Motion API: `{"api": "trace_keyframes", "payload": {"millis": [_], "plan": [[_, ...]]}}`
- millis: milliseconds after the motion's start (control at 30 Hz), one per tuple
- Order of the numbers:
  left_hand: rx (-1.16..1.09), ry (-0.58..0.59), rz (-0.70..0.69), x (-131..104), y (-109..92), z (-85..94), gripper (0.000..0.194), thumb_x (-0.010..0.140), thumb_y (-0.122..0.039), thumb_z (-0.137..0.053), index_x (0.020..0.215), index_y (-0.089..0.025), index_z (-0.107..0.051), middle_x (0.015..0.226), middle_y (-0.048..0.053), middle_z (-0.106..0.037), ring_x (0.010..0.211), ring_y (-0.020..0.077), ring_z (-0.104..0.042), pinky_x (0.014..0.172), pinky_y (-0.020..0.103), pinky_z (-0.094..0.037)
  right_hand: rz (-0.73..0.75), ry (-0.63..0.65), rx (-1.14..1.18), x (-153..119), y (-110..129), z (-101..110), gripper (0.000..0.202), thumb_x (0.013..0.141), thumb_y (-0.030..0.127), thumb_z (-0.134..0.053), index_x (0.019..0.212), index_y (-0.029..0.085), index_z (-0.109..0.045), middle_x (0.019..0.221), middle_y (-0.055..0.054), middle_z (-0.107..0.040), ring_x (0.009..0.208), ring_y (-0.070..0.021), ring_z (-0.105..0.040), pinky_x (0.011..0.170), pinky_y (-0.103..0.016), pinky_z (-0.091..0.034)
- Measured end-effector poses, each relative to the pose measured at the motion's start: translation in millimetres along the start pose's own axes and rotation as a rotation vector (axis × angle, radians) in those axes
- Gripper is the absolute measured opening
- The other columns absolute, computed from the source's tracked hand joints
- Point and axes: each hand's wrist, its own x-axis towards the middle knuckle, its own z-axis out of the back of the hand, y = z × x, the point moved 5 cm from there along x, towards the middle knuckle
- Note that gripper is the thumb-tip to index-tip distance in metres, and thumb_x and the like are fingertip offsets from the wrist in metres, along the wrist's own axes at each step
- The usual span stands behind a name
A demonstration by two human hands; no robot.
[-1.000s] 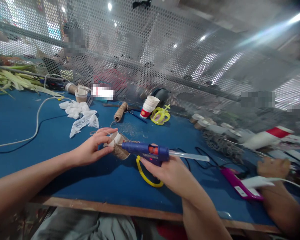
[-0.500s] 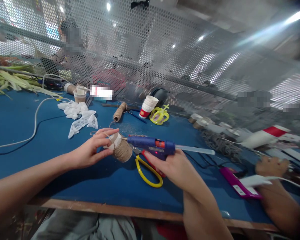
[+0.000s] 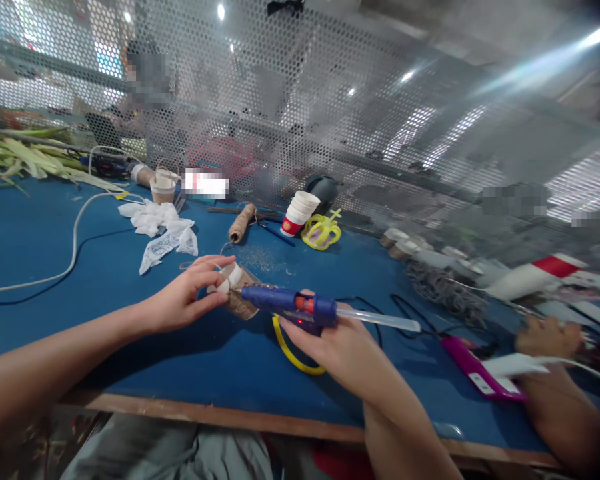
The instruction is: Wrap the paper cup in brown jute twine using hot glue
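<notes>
My left hand (image 3: 193, 293) grips a paper cup (image 3: 244, 307) wrapped in brown twine, tilted on its side above the table. A loose strand of twine (image 3: 223, 248) runs from it toward a twine spool (image 3: 242, 224). In my right hand (image 3: 337, 343) is a blue hot glue gun (image 3: 287, 303), a clear glue stick (image 3: 380, 319) jutting from its back and a small red light glowing. Its nozzle is at the cup's side, by my left fingertips. Beneath the gun shows a yellow scissor handle (image 3: 295, 357); the rest of the scissors is hidden.
White stacked paper cups (image 3: 300, 212) and a yellow crown-shaped piece (image 3: 321, 232) stand behind. Crumpled white material (image 3: 155, 223) lies left, near a white cable (image 3: 74, 233). At right are a purple power strip (image 3: 473, 367), grey cord (image 3: 445, 290) and another person's hand (image 3: 547, 337).
The glue gun has moved left and slightly down, bringing its nozzle across the cup toward my left fingertips. It now covers more of the scissors. My left hand keeps its hold on the cup.
</notes>
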Motion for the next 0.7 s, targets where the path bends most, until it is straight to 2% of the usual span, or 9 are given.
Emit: {"api": "trace_keyframes", "payload": {"millis": [200,300,500,700], "plan": [[0.005,0.023,-0.025,-1.1,-2.8,0.4,0.017,0.086,-0.025,-0.044,0.077,-0.015,-0.054,0.131,0.016,-0.049,0.129,0.0241,-0.035,0.103,0.041,-0.031,-0.128,-0.065,0.183,-5.5,-16.5,1.3,0.016,0.080,0.026,-0.051,0.078,0.019,-0.065,0.067,-0.003,-0.067,0.062,-0.0163,-0.061,0.060,-0.027,-0.049],[0.009,0.037,-0.049,-1.3,-6.8,1.6,0.017,0.086,-0.024,-0.044,0.076,-0.015,-0.054,0.137,0.017,-0.043,0.129,0.0260,-0.035,0.104,0.044,-0.029,-0.211,-0.031,0.244,-5.0,-23.8,2.1,0.019,0.081,0.029,-0.051,0.067,0.020,-0.061,0.055,0.001,-0.061,0.052,-0.0144,-0.057,0.053,-0.025,-0.047],[0.035,0.063,-0.078,-1.3,-12.8,2.4,0.016,0.086,-0.023,-0.045,0.076,-0.015,-0.056,0.139,0.017,-0.041,0.129,0.0274,-0.034,0.102,0.048,-0.031,-0.280,0.013,0.285,2.3,-24.2,5.7,0.029,0.080,0.030,-0.051,0.052,0.021,-0.049,0.041,0.004,-0.051,0.041,-0.0122,-0.049,0.048,-0.025,-0.043],[0.040,0.068,-0.070,-1.1,-11.9,2.2,0.016,0.086,-0.022,-0.046,0.076,-0.015,-0.056,0.139,0.015,-0.040,0.130,0.0267,-0.032,0.103,0.047,-0.031,-0.359,-0.003,0.432,1.2,-22.8,7.3,0.023,0.078,0.026,-0.053,0.056,0.020,-0.051,0.042,0.005,-0.051,0.041,-0.0115,-0.048,0.046,-0.023,-0.043]]}}
